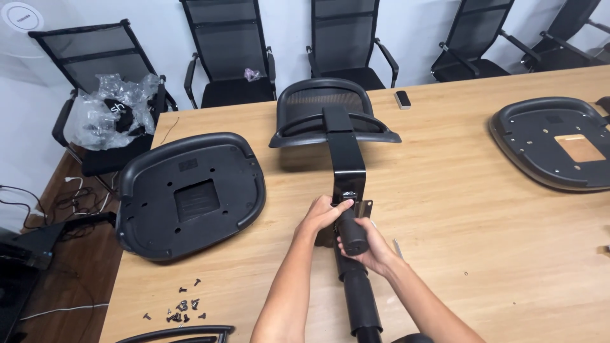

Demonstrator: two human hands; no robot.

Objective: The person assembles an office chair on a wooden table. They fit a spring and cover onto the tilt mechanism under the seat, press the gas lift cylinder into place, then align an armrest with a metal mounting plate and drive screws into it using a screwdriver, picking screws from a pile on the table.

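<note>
Black cylindrical gas-lift column (pixel 351 234), at the light wooden table (pixel 457 209) near edge, is gripped by both hands: left hand (pixel 321 216) closed near its top, right hand (pixel 372 249) wrapped beneath. Alignment with the black metal backrest bracket (pixel 348 168) is advised.

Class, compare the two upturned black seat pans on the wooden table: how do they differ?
The left seat pan overhangs the table's left edge; the right seat pan lies by its right side, cut off by the picture's edge. The left one's middle recess is black; the right one's shows a tan square. Both lie underside up and untouched.
</note>
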